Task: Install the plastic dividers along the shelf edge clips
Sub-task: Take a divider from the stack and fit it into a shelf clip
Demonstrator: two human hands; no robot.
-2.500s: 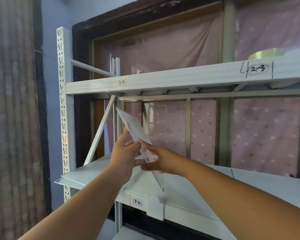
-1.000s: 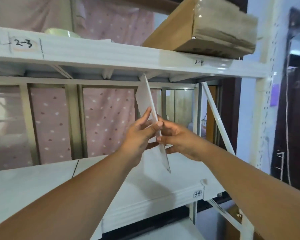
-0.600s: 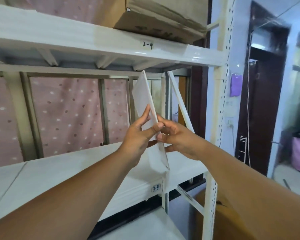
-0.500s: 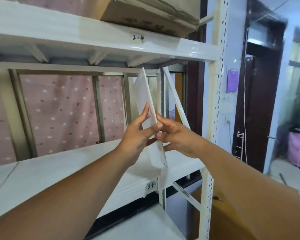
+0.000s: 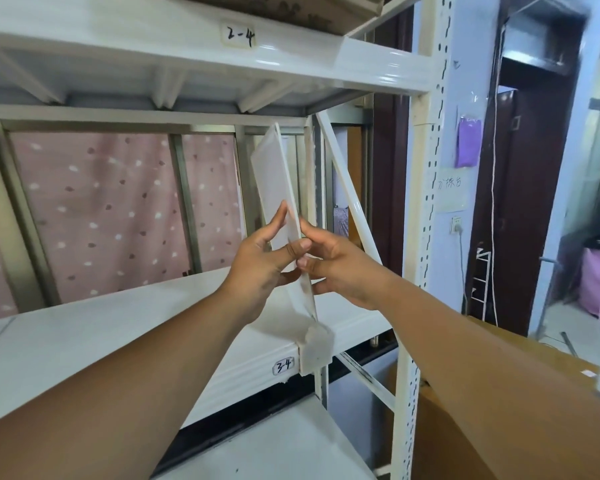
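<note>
Since the frame half a second ago, the view has dipped slightly and the plastic divider has come lower, so that its bottom corner now sits right at the translucent clip on the front edge of the middle shelf; whether it is seated in the clip cannot be told. Both arms reach forward and upward from the bottom of the view, meeting at the divider.

The left hand pinches the panel from the left, thumb across the near edge and fingers spread up along its flat face. The right hand closes on the same near edge from the right, fingertips pressed just beneath the left thumb. The divider stands nearly upright, tilted with its top leaning away toward the back of the rack, reaching almost to the underside of the upper shelf.

The clip is just right of a small handwritten label reading 3-4; the upper shelf carries a label reading 2-4. A cardboard box sits on the upper shelf, only its bottom edge in view. Behind the rack hangs a pink spotted curtain. A white diagonal brace runs down just right of the hands, and the perforated white upright stands beyond it. A brown cardboard surface lies under the right forearm, and a dark doorway opens to the right.
</note>
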